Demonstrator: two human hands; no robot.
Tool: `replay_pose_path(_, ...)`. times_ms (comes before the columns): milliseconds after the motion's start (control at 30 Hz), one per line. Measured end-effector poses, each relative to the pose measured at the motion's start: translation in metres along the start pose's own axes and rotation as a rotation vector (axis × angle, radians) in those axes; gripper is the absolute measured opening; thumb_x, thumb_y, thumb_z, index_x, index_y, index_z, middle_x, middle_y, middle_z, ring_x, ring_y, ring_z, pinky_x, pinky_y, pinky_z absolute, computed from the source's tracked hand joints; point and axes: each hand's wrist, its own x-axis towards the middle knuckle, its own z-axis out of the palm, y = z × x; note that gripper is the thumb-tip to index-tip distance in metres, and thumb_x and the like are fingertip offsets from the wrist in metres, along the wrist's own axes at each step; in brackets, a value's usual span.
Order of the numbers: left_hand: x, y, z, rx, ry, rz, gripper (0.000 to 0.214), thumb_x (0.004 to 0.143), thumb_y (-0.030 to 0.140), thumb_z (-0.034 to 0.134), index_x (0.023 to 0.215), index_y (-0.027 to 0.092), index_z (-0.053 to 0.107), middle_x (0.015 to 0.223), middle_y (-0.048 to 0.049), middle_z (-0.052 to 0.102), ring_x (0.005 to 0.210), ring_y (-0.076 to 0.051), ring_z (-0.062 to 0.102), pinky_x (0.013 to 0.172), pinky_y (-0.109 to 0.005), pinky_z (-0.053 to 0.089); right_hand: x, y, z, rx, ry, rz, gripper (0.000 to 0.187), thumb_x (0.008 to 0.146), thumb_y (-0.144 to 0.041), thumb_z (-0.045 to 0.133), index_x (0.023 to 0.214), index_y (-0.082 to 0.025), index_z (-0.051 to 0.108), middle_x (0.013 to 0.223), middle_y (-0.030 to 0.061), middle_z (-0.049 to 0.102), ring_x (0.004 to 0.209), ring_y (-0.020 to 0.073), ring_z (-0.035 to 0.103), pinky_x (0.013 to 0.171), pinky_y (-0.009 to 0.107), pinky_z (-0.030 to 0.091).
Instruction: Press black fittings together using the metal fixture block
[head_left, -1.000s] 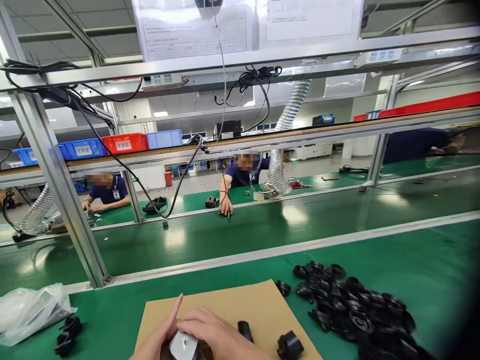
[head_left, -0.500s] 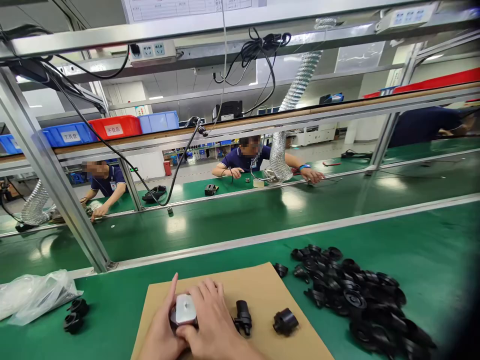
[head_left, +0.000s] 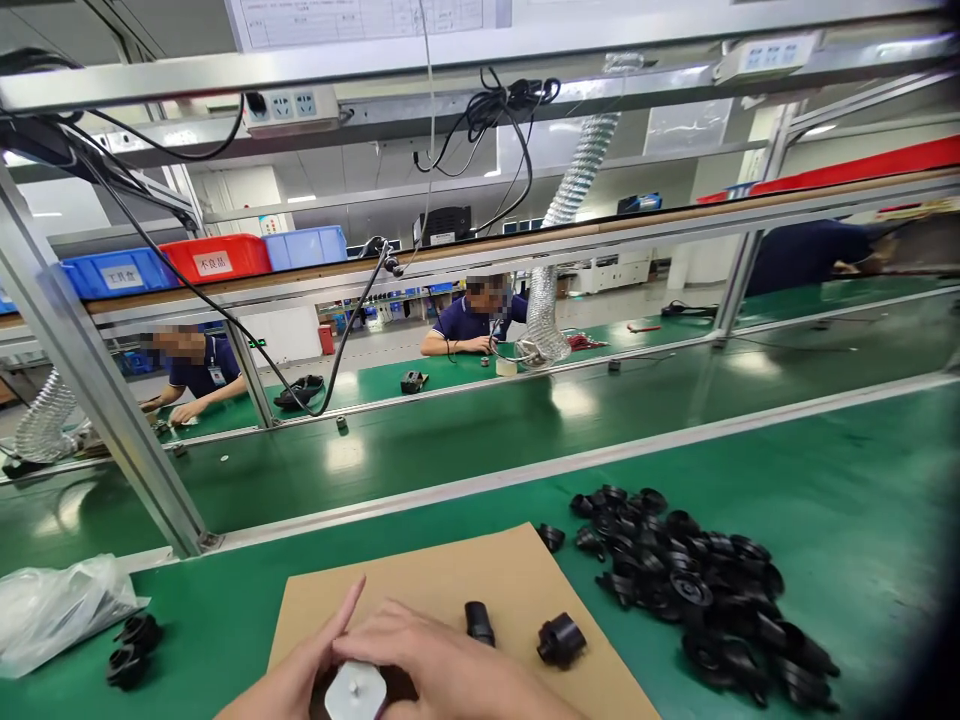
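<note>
A squarish metal piece with rounded corners and a small stud in its middle sits between my hands at the bottom of the view. My left hand grips it from the left, index finger pointing up. From the right, my right hand closes round it, its fingers bent over the far side. The underside is hidden by the hands. Beneath them lies a brown cardboard sheet. On that sheet rest a black cylindrical part, partly behind my right hand, and a shorter black part.
A heap of black plastic parts covers the green bench to the right. At left are a clear plastic bag and two black parts. Beyond a metal rail runs a green belt. Co-workers sit across it; a metal post rises at left.
Both hands have come closer to me with the metal piece, and it has turned. The view has shifted slightly. The middle co-worker's outstretched arm has left the belt edge, where a small dark part shows.
</note>
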Motion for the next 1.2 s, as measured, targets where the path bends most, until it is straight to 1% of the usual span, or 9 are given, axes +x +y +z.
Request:
replay_pose_path(200,0.001,-0.009,0.001,0.022,0.06,-0.016,0.131,0.077,0.051,0.094,0.169,0.033,0.002,0.158,-0.0147,0.051,0.145,-0.039,0.048,0.127,-0.053,0.028,0.001,0.003,0.013,-0.101,0.027,0.141,0.05,0.085,-0.02,0.079,0.131,-0.035,0.065,0.116,0.0004,0.072,0.107,0.0258,0.054,0.093,0.035,0.045)
replay_pose_path(367,0.01,-0.018,0.015,-0.113,0.214,0.0,0.159,0.059,0.043,0.105,0.168,0.035,-0.011,0.142,-0.0129,0.062,0.108,-0.033,0.069,0.094,-0.043,0.058,0.008,0.0,0.025,-0.224,0.142,0.312,0.058,0.071,-0.015,0.078,0.124,-0.034,0.062,0.114,0.0014,0.07,0.103,0.0286,0.049,0.089,0.042,0.038)
replay_pose_path(467,0.016,-0.019,0.022,-0.016,0.391,-0.006,0.146,0.069,0.043,0.099,0.169,0.032,-0.007,0.138,-0.0101,0.063,0.113,-0.03,0.065,0.104,-0.042,0.053,0.012,0.001,0.038,-0.323,0.263,0.413,0.058,0.066,-0.011,0.072,0.12,-0.028,0.06,0.116,0.0056,0.067,0.104,0.0309,0.048,0.09,0.046,0.036)
replay_pose_path(567,0.017,-0.017,0.021,0.087,0.474,-0.001,0.141,0.072,0.043,0.097,0.17,0.029,-0.004,0.144,-0.0094,0.059,0.13,-0.032,0.057,0.117,-0.041,0.042,0.014,0.006,0.046,-0.421,0.34,0.441,0.051,0.072,-0.015,0.069,0.121,-0.025,0.058,0.119,0.0084,0.065,0.105,0.0313,0.048,0.094,0.049,0.036)
replay_pose_path(667,0.011,-0.009,0.01,0.006,0.31,-0.001,0.141,0.074,0.042,0.096,0.169,0.032,-0.007,0.143,-0.0096,0.059,0.117,-0.029,0.063,0.111,-0.042,0.048,0.012,0.01,0.039,-0.465,0.285,0.368,0.043,0.084,-0.034,0.074,0.123,-0.024,0.06,0.118,0.0084,0.066,0.103,0.0303,0.052,0.093,0.046,0.04)
replay_pose_path(733,0.005,-0.002,0.0,-0.035,0.138,-0.004,0.146,0.072,0.037,0.097,0.168,0.034,-0.012,0.142,-0.0105,0.06,0.109,-0.028,0.066,0.105,-0.044,0.052,0.008,0.01,0.026,-0.441,0.166,0.259,0.043,0.083,-0.044,0.079,0.118,-0.024,0.064,0.108,0.0054,0.069,0.095,0.0272,0.056,0.088,0.039,0.043)
replay_pose_path(833,-0.004,0.004,-0.011,0.034,-0.031,0.003,0.143,0.072,0.03,0.095,0.168,0.032,-0.012,0.151,-0.0128,0.056,0.124,-0.033,0.063,0.117,-0.05,0.043,0.001,0.009,0.007,-0.292,0.006,0.076,0.03,0.085,-0.037,0.079,0.112,-0.026,0.069,0.101,0.0008,0.073,0.09,0.0228,0.062,0.084,0.032,0.047)
replay_pose_path(1033,-0.012,-0.005,-0.018,0.348,-0.105,-0.041,0.133,0.074,0.024,0.087,0.169,0.036,-0.004,0.174,-0.0094,0.025,0.159,-0.039,0.027,0.13,-0.057,0.023,0.004,0.007,0.012,0.028,-0.037,-0.119,0.05,0.098,-0.029,0.067,0.148,-0.027,0.059,0.139,0.0048,0.068,0.129,0.0239,0.057,0.115,0.034,0.042)
replay_pose_path(1200,-0.009,-0.015,-0.013,0.266,-0.049,0.01,0.138,0.069,0.027,0.093,0.17,0.032,0.001,0.173,-0.0153,0.024,0.158,-0.04,0.028,0.13,-0.059,0.02,0.008,0.001,0.022,-0.143,-0.038,0.05,0.048,0.087,-0.03,0.078,0.133,-0.029,0.065,0.124,0.0055,0.071,0.118,0.0288,0.054,0.102,0.039,0.045)
